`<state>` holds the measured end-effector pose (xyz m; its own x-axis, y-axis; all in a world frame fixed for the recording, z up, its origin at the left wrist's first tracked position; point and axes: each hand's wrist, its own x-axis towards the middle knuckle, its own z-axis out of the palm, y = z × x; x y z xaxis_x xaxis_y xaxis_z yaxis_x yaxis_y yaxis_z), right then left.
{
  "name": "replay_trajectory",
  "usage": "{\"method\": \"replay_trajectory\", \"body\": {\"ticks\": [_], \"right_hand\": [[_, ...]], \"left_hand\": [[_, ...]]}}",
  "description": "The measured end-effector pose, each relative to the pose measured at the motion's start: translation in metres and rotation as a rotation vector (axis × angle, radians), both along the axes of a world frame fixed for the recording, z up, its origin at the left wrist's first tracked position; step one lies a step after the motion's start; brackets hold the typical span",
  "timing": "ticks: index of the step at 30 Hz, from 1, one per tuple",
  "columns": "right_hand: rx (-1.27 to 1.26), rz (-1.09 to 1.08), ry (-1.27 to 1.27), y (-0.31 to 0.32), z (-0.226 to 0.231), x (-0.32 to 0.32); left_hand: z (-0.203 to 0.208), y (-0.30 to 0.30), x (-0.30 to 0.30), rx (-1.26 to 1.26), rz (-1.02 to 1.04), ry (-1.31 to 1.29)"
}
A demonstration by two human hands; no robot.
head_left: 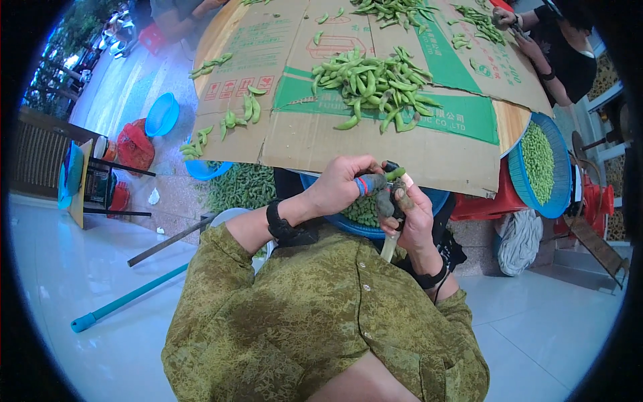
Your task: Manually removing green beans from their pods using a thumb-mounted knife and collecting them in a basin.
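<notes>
Currently, left hand [340, 183] and right hand [416, 218] clamp fingers on a green bean pod [396, 173] at near edge of cardboard-covered wooden bench [511, 124].

Glossy white floor tiles [536, 328] spread lower right, a brown slatted panel [40, 147] stands far left, with daylight [71, 61] upper left.

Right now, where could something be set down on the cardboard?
Bare cardboard lies between the large pod pile and the scattered pods to its left, and between the pile and the near edge, beyond the left hand and right hand. It is crowded under the pile and the far pods.
</notes>
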<state>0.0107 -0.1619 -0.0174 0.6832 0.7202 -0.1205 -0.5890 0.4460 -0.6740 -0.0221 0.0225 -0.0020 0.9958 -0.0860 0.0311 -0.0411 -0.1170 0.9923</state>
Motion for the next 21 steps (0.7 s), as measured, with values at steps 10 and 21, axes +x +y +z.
{"method": "replay_trajectory", "body": {"ticks": [10,21], "right_hand": [[-0.084,-0.062,-0.078,0.007,0.006,-0.001],[0.153,0.081,0.084,0.004,0.005,0.009]], "left_hand": [[0.0,-0.003,-0.004,0.142,0.078,-0.112],[-0.007,0.01,0.005,-0.692,-0.141,0.407]]}}
